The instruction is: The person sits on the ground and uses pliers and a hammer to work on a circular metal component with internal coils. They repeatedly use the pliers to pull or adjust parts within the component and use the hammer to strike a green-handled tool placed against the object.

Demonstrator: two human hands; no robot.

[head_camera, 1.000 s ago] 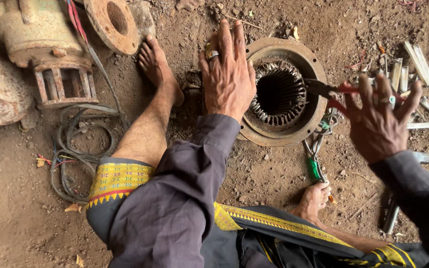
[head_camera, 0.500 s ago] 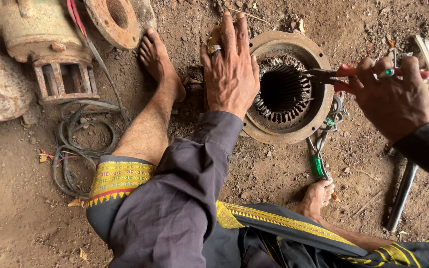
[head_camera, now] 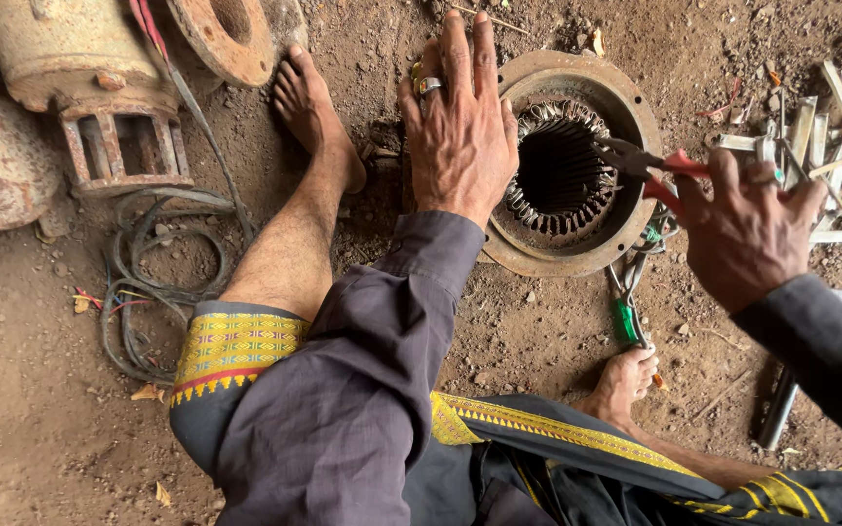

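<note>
The left hand (head_camera: 462, 131) is lying flat and open on the rim of the heavy, rigid motor stator (head_camera: 565, 166) sitting on the dirt floor (head_camera: 41, 409), while the right hand (head_camera: 747, 234) is clenching red-handled pliers (head_camera: 647, 163) at its thin, probably bendable windings.

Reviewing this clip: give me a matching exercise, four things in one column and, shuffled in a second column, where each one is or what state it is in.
Things:
1. left hand
2. red-handled pliers
3. green-handled tool
4. coiled black cable

Places or states:
A. lying on the dirt beside the bare leg
B. flat on the rim of the round stator housing
C. held by the right hand, jaws at the windings
D. on the ground below the housing

Pairs: 1-B, 2-C, 3-D, 4-A
</note>
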